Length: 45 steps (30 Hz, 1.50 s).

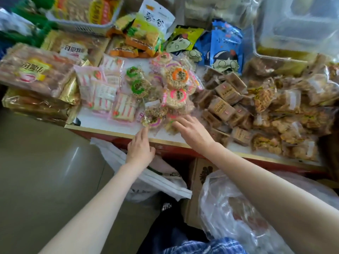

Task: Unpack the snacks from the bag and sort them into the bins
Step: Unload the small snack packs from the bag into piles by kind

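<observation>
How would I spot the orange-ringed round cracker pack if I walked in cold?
Start at the two blue cartoon-face bags at the back of the counter. Just left and nearer lies a heap of clear-wrapped round crackers; the orange-ringed pack sits on top, its neighbours bearing pink or green rings.

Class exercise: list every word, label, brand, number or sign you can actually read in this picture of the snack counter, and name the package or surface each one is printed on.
"薯" and a second large character, too blurred to be sure of: on the white-and-green pouch.
Large white characters on the long biscuit pack and the pack behind it: blurred, not readable.
Round labels on the rice cakes: too small.
Print on the brown wrapped blocks: too small.
Blue cartoon pouch: no legible text.
</observation>
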Each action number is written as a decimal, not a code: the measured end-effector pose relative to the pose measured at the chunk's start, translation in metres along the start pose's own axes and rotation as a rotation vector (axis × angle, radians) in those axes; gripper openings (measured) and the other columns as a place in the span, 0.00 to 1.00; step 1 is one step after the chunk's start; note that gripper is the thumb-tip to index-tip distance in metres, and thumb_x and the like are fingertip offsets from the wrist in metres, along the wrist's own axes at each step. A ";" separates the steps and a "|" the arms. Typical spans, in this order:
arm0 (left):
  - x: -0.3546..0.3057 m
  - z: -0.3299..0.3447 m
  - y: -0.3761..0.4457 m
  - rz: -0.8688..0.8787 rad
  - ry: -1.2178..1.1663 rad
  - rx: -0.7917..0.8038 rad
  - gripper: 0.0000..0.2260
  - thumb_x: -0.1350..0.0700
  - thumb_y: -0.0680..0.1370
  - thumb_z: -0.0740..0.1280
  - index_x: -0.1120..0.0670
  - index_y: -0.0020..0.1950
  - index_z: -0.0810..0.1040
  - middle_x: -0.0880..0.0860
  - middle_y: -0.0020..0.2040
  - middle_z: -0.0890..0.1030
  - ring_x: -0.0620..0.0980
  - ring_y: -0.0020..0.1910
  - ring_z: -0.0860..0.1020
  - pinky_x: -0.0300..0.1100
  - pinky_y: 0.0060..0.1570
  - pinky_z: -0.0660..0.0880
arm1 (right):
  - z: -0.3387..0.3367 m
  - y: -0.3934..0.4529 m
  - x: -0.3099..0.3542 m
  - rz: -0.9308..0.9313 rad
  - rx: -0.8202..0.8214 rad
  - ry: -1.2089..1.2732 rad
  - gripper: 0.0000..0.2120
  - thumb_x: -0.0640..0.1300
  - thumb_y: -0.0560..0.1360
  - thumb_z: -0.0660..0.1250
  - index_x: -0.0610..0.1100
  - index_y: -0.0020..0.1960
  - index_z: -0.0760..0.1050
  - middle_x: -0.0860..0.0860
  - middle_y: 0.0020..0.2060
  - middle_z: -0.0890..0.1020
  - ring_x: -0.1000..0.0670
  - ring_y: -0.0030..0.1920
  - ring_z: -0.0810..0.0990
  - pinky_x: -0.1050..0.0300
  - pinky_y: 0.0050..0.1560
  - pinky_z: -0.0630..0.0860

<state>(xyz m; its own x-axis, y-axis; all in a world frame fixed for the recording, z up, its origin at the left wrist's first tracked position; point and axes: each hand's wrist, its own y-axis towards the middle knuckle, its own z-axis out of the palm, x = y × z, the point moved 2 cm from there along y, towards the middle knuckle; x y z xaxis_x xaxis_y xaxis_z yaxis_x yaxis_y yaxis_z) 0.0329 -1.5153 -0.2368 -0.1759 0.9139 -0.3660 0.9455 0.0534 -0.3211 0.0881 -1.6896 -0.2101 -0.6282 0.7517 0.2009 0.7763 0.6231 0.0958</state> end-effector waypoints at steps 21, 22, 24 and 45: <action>-0.007 0.020 -0.010 0.155 0.136 -0.013 0.27 0.64 0.75 0.63 0.59 0.74 0.61 0.57 0.74 0.62 0.59 0.72 0.60 0.55 0.67 0.60 | 0.032 -0.023 0.008 0.290 0.133 -0.007 0.24 0.35 0.76 0.59 0.42 0.71 0.63 0.42 0.70 0.64 0.40 0.67 0.65 0.48 0.58 0.68; -0.014 0.022 -0.017 0.197 0.125 -0.072 0.25 0.66 0.73 0.64 0.61 0.70 0.67 0.60 0.71 0.67 0.61 0.68 0.65 0.56 0.63 0.64 | 0.026 -0.039 0.002 0.304 0.115 0.040 0.25 0.34 0.76 0.58 0.42 0.72 0.63 0.41 0.70 0.64 0.39 0.67 0.64 0.47 0.58 0.67; -0.029 0.034 -0.032 0.327 0.132 -0.150 0.22 0.70 0.68 0.67 0.63 0.62 0.74 0.62 0.62 0.74 0.64 0.58 0.73 0.57 0.52 0.71 | 0.015 -0.087 -0.014 0.375 0.083 0.127 0.23 0.32 0.74 0.60 0.39 0.69 0.67 0.39 0.68 0.66 0.37 0.64 0.67 0.43 0.57 0.69; -0.236 0.227 -0.096 1.076 0.952 0.525 0.22 0.53 0.80 0.55 0.51 0.76 0.60 0.51 0.78 0.49 0.54 0.76 0.37 0.59 0.69 0.33 | 0.060 -0.367 -0.158 1.126 0.263 0.143 0.26 0.40 0.76 0.62 0.41 0.72 0.61 0.43 0.72 0.62 0.35 0.73 0.55 0.40 0.72 0.48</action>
<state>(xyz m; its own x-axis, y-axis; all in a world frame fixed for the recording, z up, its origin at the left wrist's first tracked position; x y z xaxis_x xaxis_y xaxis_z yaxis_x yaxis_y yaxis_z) -0.0786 -1.8273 -0.3177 0.9381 0.3463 -0.0067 0.2688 -0.7399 -0.6167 -0.1009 -2.0237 -0.3355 0.4345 0.8875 0.1533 0.8455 -0.3432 -0.4090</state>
